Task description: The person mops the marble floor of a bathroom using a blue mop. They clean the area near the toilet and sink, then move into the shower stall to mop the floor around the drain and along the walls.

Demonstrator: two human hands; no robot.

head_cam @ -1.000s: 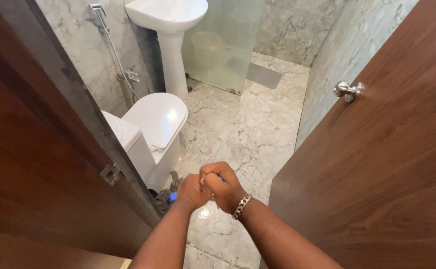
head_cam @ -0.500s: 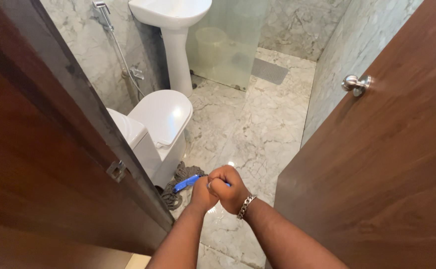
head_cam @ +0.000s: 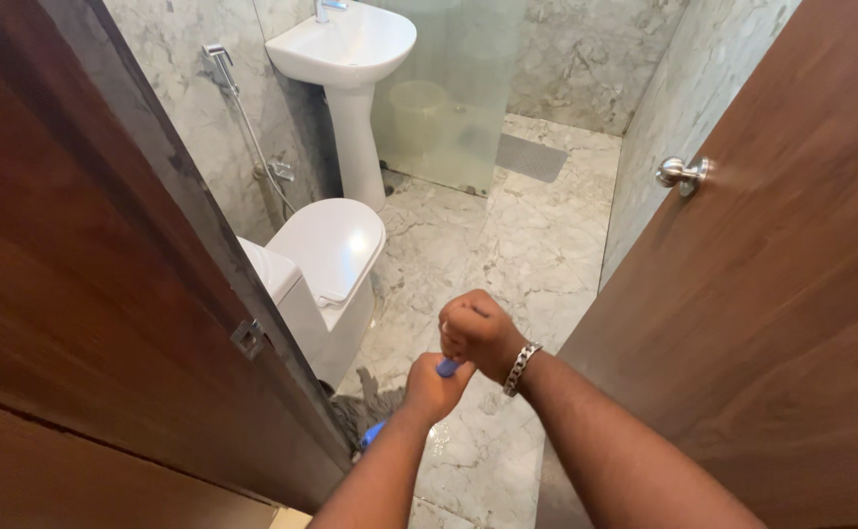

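Both fists have slid apart along the blue mop handle (head_cam: 445,367): right hand (head_cam: 478,331) higher, left hand (head_cam: 434,385) lower, each clenched tight around it, a stacked grip for leverage. Grey mop head (head_cam: 365,407) now sits at the floor's (head_cam: 537,264) near edge beside the toilet (head_cam: 326,260), half-hidden behind the door frame (head_cam: 252,338); most of the handle is covered.

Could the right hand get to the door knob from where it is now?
Probably yes: the right hand is closed around the blue mop handle, but nothing stands between it and the door knob; it would need to let go.
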